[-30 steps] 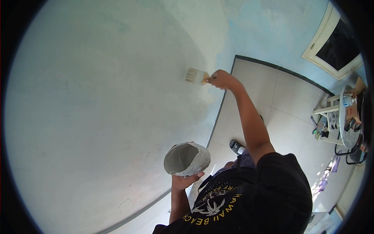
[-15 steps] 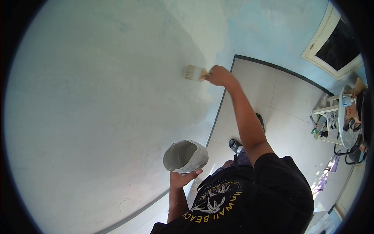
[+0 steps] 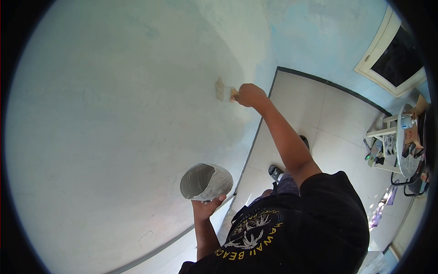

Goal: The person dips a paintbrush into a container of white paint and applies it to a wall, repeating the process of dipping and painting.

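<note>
My right hand (image 3: 252, 96) is closed round the handle of a wide paintbrush (image 3: 226, 92), its bristles against the wall (image 3: 137, 100). Around the brush the wall has a damp-looking grey area beside a paler, cream-coloured patch near the corner. Lower down, my left hand (image 3: 207, 208) grips a paint container (image 3: 214, 183) from below, fingers round its base. Grey-white paint coats the container, and its wide mouth tilts toward the wall.
A dark skirting strip (image 3: 333, 84) edges the tiled floor (image 3: 296, 107). At the right, a round-topped table (image 3: 407, 157) carries a box and bottles, below a framed window (image 3: 394, 55). My sandalled foot (image 3: 275, 171) is on the tiles.
My right hand and the paintbrush have moved slightly down along the wall, with the bristles now bent. My left hand has shifted left with the paint container.
</note>
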{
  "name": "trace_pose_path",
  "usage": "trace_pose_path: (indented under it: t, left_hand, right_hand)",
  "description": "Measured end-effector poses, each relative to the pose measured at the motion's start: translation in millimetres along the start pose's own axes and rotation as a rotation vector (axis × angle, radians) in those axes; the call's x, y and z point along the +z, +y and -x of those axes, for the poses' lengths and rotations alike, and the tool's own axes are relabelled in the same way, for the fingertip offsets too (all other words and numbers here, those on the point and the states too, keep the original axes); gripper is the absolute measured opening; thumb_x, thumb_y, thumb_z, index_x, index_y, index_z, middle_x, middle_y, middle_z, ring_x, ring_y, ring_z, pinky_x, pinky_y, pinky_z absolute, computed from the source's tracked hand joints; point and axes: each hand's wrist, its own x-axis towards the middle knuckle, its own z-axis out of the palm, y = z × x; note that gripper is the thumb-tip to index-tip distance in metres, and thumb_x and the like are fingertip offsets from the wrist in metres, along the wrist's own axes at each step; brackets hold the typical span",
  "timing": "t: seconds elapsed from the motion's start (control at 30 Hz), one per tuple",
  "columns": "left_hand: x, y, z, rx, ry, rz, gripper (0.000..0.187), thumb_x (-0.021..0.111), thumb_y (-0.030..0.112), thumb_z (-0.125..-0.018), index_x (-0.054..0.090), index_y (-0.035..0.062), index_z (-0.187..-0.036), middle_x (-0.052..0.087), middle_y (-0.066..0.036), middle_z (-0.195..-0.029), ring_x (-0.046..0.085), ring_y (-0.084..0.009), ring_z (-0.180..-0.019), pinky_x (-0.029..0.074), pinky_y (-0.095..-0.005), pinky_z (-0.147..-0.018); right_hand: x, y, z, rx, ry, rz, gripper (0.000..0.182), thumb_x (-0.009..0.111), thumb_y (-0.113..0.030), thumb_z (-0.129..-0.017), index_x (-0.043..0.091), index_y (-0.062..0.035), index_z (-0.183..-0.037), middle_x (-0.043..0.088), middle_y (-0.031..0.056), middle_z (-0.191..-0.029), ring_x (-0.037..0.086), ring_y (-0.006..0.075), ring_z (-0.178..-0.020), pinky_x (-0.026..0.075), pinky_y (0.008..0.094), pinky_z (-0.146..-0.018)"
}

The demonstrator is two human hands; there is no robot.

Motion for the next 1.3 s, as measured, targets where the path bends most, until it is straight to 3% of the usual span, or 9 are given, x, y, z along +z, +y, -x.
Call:
trace_pose_path:
  t: [0.2, 0.4, 0.47, 0.5, 0.67, 0.83, 1.07, 1.13, 1.3]
  left_hand:
    - [1.7, 1.7, 0.4, 0.022, 0.003, 0.012, 0.080, 0.085, 0.011, -0.064, 0.044, -0.0017, -0.131, 0.056, -0.014, -0.123, 0.056, -0.0236, -0.112, 0.048, -0.0381, -0.093]
    - [20.9, 11.1, -10.0, 0.018, 0.012, -0.004, 0.075, 0.084, 0.010, -0.064, 0.048, -0.0020, -0.128, 0.059, -0.014, -0.119, 0.058, -0.0230, -0.109, 0.048, -0.0375, -0.093]
    - [19.6, 12.2, -14.6, 0.024, 0.025, -0.022, 0.079, 0.085, 0.012, -0.063, 0.045, -0.0013, -0.129, 0.057, -0.014, -0.121, 0.057, -0.0231, -0.111, 0.048, -0.0376, -0.093]
    - [18.8, 13.1, -13.6, 0.012, 0.006, -0.055, 0.083, 0.086, 0.013, -0.062, 0.042, -0.0007, -0.131, 0.055, -0.014, -0.123, 0.056, -0.0232, -0.113, 0.047, -0.0377, -0.094]
    - [36.0, 35.1, -33.9, 0.284, 0.106, -0.122, 0.097, 0.088, 0.015, -0.061, 0.028, 0.0038, -0.136, 0.046, -0.016, -0.130, 0.052, -0.0250, -0.118, 0.046, -0.0382, -0.096]
    - [76.7, 48.4, -66.9, 0.546, 0.168, -0.107, 0.097, 0.088, 0.015, -0.061, 0.026, 0.0060, -0.136, 0.039, -0.015, -0.133, 0.048, -0.0264, -0.122, 0.043, -0.0390, -0.098]
    - [156.0, 72.7, -109.5, 0.642, 0.245, -0.101, 0.100, 0.087, 0.022, -0.058, 0.030, 0.0054, -0.137, 0.039, -0.016, -0.133, 0.046, -0.0295, -0.124, 0.041, -0.0409, -0.101]
    - [177.4, 78.0, -119.4, 0.645, 0.263, -0.141, 0.100, 0.087, 0.023, -0.057, 0.031, 0.0050, -0.137, 0.039, -0.016, -0.133, 0.045, -0.0315, -0.124, 0.040, -0.0414, -0.102]
    - [222.1, 92.6, -137.3, 0.711, 0.269, -0.182, 0.097, 0.086, 0.021, -0.058, 0.032, 0.0045, -0.136, 0.040, -0.017, -0.132, 0.047, -0.0320, -0.123, 0.040, -0.0415, -0.100]
  right_hand:
    - [-9.0, 31.2, 22.6, 0.094, 0.005, -0.110, 0.041, 0.061, -0.039, -0.088, 0.069, 0.0010, -0.092, 0.069, 0.0175, -0.084, 0.067, 0.0291, -0.083, 0.051, 0.0377, -0.073]
    - [54.6, 45.3, -12.2, -0.121, 0.021, -0.232, 0.043, 0.057, -0.037, -0.091, 0.066, 0.0057, -0.088, 0.067, 0.0201, -0.082, 0.065, 0.0332, -0.076, 0.050, 0.0412, -0.071]
    - [68.4, 78.6, 12.7, -0.254, 0.001, -0.428, 0.033, 0.053, -0.029, -0.095, 0.059, 0.0012, -0.083, 0.057, 0.0087, -0.065, 0.054, 0.0169, -0.053, 0.045, 0.0319, -0.051]
    - [62.9, 84.2, 40.5, -0.101, -0.135, -0.786, 0.024, 0.051, -0.024, -0.096, 0.055, -0.0017, -0.087, 0.047, -0.0001, -0.061, 0.044, 0.0079, -0.048, 0.037, 0.0248, -0.044]
    - [-9.8, 121.0, 141.2, 0.050, -0.041, -1.051, 0.037, 0.057, -0.016, -0.091, 0.056, -0.0025, -0.125, 0.048, -0.0047, -0.071, 0.037, 0.0026, -0.050, 0.031, 0.0193, -0.043]
    - [-162.1, 112.9, 188.2, -0.377, 0.117, -0.803, 0.037, 0.056, -0.012, -0.094, 0.056, 0.0011, -0.128, 0.050, -0.0028, -0.072, 0.034, 0.0018, -0.055, 0.027, 0.0182, -0.049]
    - [-293.3, 17.8, 235.7, -1.051, 0.457, -0.129, 0.032, 0.068, -0.008, -0.077, 0.067, 0.0031, -0.107, 0.065, 0.0100, -0.077, 0.052, 0.0143, -0.055, 0.042, 0.0274, -0.053]
    - [-314.6, 2.1, 240.2, -1.036, 0.366, 0.074, 0.029, 0.068, -0.006, -0.072, 0.069, 0.0024, -0.100, 0.067, 0.0148, -0.078, 0.055, 0.0218, -0.052, 0.045, 0.0295, -0.054]
    - [-368.0, -20.4, 231.0, -1.051, -0.011, 0.444, 0.021, 0.067, -0.010, -0.077, 0.068, -0.0008, -0.095, 0.061, 0.0105, -0.067, 0.054, 0.0259, -0.048, 0.044, 0.0328, -0.051]
